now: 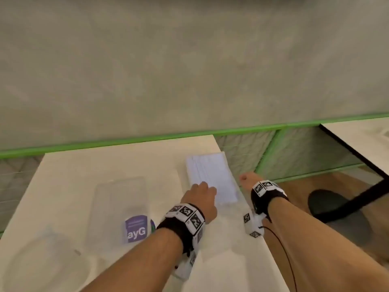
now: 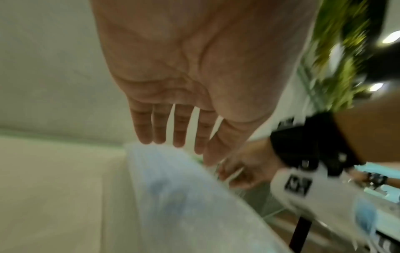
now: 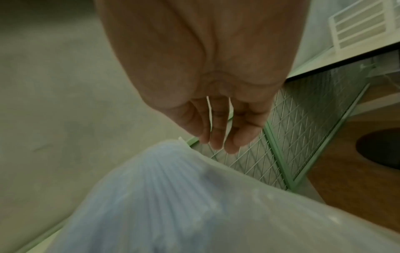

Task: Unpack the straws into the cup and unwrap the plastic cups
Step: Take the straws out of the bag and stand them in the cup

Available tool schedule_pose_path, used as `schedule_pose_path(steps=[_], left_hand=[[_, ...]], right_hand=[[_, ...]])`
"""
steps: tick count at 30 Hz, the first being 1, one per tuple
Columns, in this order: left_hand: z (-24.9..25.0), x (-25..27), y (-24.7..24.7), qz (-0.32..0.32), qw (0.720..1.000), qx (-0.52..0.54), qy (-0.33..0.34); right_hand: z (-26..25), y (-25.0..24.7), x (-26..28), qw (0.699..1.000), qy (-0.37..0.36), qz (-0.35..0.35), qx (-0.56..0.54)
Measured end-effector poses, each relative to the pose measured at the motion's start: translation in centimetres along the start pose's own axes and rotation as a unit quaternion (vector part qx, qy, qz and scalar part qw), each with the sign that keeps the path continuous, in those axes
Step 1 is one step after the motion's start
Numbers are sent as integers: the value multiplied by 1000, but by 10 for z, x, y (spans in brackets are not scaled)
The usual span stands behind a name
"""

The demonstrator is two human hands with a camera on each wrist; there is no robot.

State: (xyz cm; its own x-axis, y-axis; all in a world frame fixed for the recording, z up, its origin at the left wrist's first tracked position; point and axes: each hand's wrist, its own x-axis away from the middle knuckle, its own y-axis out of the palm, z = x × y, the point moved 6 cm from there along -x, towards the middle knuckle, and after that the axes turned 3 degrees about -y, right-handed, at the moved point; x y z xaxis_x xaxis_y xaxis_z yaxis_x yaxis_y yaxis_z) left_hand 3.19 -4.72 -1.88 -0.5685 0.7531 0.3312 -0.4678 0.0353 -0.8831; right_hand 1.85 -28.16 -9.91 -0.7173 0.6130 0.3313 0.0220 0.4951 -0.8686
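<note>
A flat pack of white straws in clear plastic lies at the right edge of the cream table. My left hand reaches over its near end. Its fingers are straight above the pack, and whether they touch it is unclear. My right hand hangs just past the table's right edge beside the pack. Its fingers are loosely bent over the pack's edge and hold nothing. A clear sleeve of plastic cups with a purple label lies to the left.
A green-framed mesh fence runs behind and to the right of the table. A second table stands at far right with a dark round base on the wooden floor. A blurred clear item sits at the near left.
</note>
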Motion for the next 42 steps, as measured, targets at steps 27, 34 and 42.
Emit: schedule_pose_path(steps=[27, 34, 42], left_hand=[[-57, 152, 56, -21, 982, 182, -34], [-130, 265, 53, 133, 877, 460, -43], [-229, 351, 89, 244, 798, 521, -177]], right_hand=[[-104, -35, 236, 953, -290, 39, -81], [-124, 48, 332, 916, -379, -30, -130], [-200, 180, 360, 900, -411, -114, -89]])
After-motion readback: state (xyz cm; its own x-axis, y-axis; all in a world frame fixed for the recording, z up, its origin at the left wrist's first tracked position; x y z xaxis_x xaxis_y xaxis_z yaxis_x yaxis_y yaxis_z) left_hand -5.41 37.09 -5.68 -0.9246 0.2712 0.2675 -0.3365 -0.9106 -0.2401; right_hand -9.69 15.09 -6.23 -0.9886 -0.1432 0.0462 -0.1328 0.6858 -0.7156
